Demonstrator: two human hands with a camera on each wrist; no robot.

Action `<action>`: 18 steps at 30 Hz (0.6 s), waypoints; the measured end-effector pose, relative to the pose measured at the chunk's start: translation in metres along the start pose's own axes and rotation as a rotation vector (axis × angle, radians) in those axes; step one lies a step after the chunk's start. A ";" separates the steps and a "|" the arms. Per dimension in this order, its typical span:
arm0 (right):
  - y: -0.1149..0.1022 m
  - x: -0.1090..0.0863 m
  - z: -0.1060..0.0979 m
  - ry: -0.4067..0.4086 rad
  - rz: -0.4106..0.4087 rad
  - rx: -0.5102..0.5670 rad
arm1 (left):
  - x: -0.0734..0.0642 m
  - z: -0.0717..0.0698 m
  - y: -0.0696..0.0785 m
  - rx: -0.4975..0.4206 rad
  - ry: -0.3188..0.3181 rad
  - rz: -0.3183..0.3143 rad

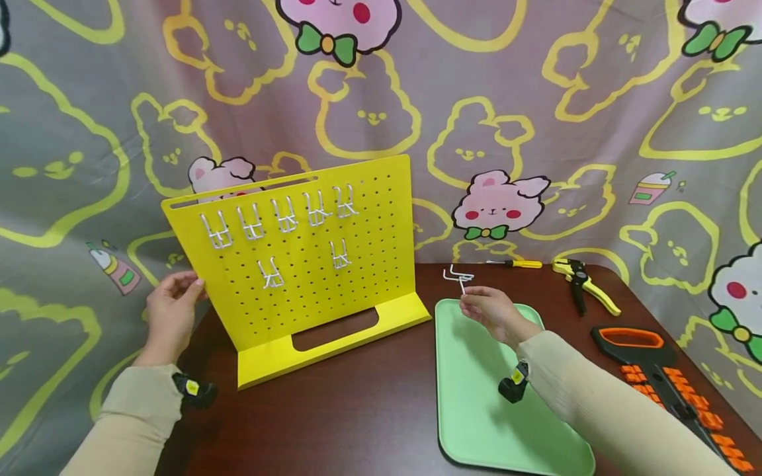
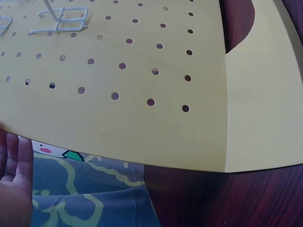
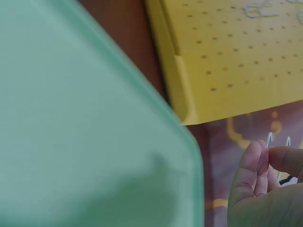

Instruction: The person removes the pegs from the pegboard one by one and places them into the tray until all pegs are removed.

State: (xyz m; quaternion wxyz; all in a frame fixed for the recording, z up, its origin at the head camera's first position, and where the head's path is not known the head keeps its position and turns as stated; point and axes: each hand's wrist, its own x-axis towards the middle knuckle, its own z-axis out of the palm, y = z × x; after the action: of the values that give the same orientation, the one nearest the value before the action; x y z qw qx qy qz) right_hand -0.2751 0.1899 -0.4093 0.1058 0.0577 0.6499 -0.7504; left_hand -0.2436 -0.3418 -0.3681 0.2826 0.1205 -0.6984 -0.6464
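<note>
A yellow pegboard [image 1: 381, 244] stands upright on its flat base at centre left in the head view. Several white wire hooks hang on it, five along a top row and two lower, such as this lower hook [image 1: 340, 255]. My left hand [image 1: 172, 307] grips the board's left edge between thumb and fingers; in the left wrist view the fingers [image 2: 24, 161] go behind that edge. Over the far end of the green tray [image 1: 461, 436], my right hand [image 1: 493, 312] pinches one loose white hook [image 1: 462, 285] by its stem, prongs pointing up. The right wrist view shows the pinching fingertips.
Behind the tray lies a yellow-handled screwdriver [image 1: 526, 264]. Wire-stripper pliers [image 1: 586, 284] with yellow and black handles sit to its right. A black and orange tool rack [image 1: 651, 357] lies along the right side of the brown table [image 1: 357, 416]. A patterned curtain [image 1: 506, 73] hangs behind.
</note>
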 end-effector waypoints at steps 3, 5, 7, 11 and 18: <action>0.012 -0.003 -0.006 -0.001 0.015 -0.046 | 0.000 -0.001 0.001 -0.016 -0.001 0.009; 0.019 -0.004 -0.008 -0.003 0.023 -0.081 | 0.000 -0.002 0.001 -0.029 0.000 0.018; 0.026 -0.004 -0.009 0.004 0.028 -0.109 | 0.000 -0.003 0.001 -0.038 -0.003 0.026; 0.036 -0.002 -0.008 0.034 0.043 -0.146 | 0.000 -0.004 0.002 -0.036 -0.007 0.006; 0.048 -0.001 -0.003 0.047 0.064 -0.204 | 0.000 -0.002 0.004 -0.021 -0.018 -0.019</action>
State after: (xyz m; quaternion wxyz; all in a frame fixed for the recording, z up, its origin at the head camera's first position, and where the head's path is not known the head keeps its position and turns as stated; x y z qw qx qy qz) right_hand -0.2631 0.1868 -0.4561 0.1196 0.0849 0.7230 -0.6751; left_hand -0.2416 -0.3425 -0.3647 0.2716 0.1183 -0.6929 -0.6574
